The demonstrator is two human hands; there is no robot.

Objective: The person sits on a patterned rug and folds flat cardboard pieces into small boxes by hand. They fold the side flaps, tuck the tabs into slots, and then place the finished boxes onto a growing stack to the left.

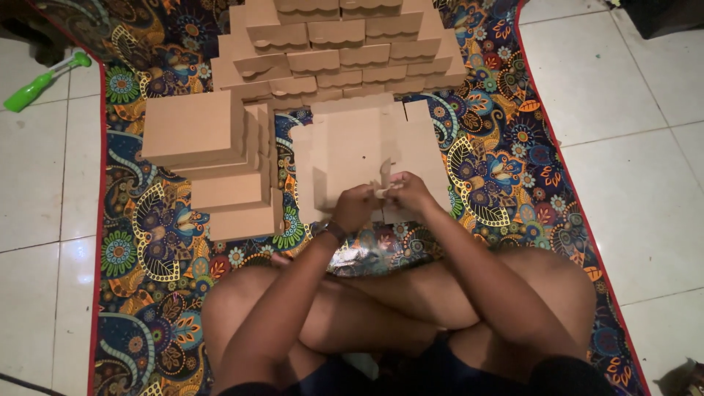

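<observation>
On the patterned, many-coloured floor mat (506, 169) a person is sitting cross-legged, working at a flat, unfolded brown cardboard box blank (367, 150) that is lying just ahead of the knees. The left hand (354, 207) and the right hand (408, 192) are meeting at the blank's near edge, both pinching closed on a small cardboard tab (383, 189) that is sticking up between them. A dark wristband (335, 231) is circling the left wrist.

Left of the blank, a stack of folded brown cardboard boxes (220, 158) is sitting with its lids shut, so whether anything is inside cannot be told. Farther back, a stepped pile of closed brown boxes with wavy-edged flaps (345, 48) is rising out of the top of the view, its upper rows cut off.

At the far left, a green-handled tool (40, 84) is lying on the white tiled floor (631, 154), its end running out of sight. The fingertips are overlapping the tab, making the exact fold hard to make out. A dark shape at the lower right corner is too cut off to identify.
</observation>
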